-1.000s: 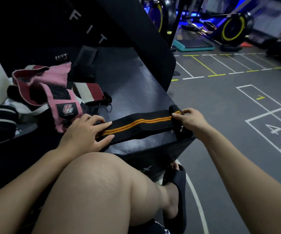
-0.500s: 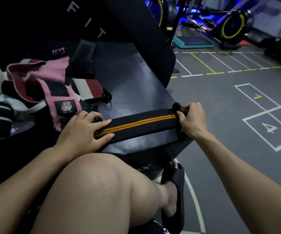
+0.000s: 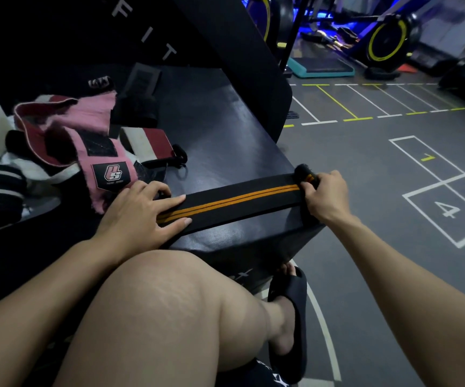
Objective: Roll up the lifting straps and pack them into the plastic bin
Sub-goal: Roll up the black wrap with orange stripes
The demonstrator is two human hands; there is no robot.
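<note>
Black padded box (image 3: 225, 129) under a flat black strap (image 3: 239, 199) (2 orange stripes) and pink wraps (image 3: 97, 135).

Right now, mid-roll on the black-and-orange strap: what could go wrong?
1. The roll under the right hand sits at the corner of the black box; it could slip off toward the floor and unwind.
2. The left hand only presses the black-and-orange strap flat with straight fingers; if the pull outruns that hold, the strap may skew and the roll may cone.
3. The pink wrap lies beside the left hand and might get dragged in.
</note>
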